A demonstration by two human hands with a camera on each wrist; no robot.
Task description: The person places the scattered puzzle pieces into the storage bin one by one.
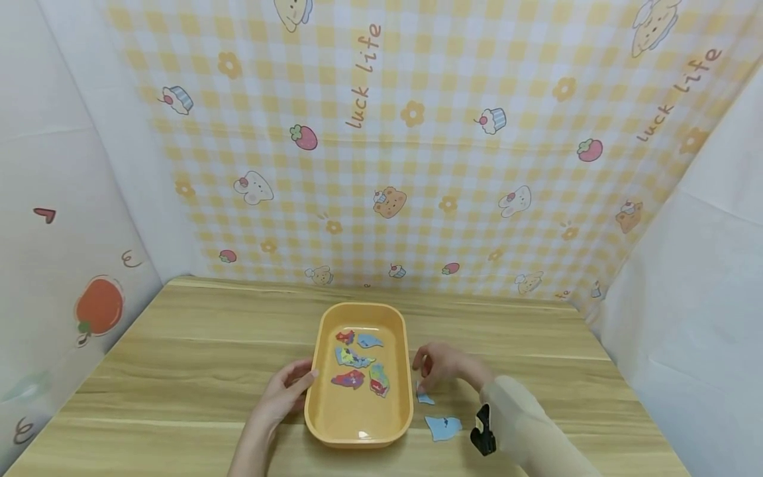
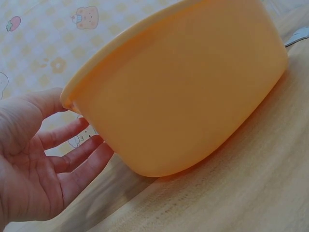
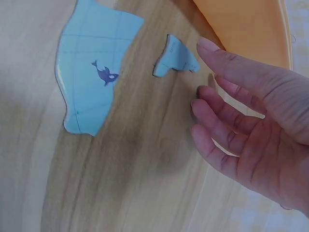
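Observation:
In the head view, a yellow-orange plastic tray (image 1: 357,424) holds several map-like puzzle pieces, among them a red and purple one (image 1: 348,379) and a plain blue one (image 1: 369,340). My left hand (image 1: 285,392) holds the tray's left side, thumb at the rim and fingertips against the outer wall (image 2: 183,96). Right of the tray, my right hand (image 1: 442,366) hovers by a small light-blue puzzle piece (image 3: 177,55). Its thumb and fingers are apart and loosely bent, with nothing between them. A larger blue piece with an orca picture (image 3: 91,72) lies nearby.
The wood-grain table (image 1: 208,371) carries the tray and loose pieces. A checked yellow cloth (image 1: 417,165) hangs behind it, with pale cloth walls at both sides. A black clip-like object (image 1: 483,430) sits at the right sleeve's cuff.

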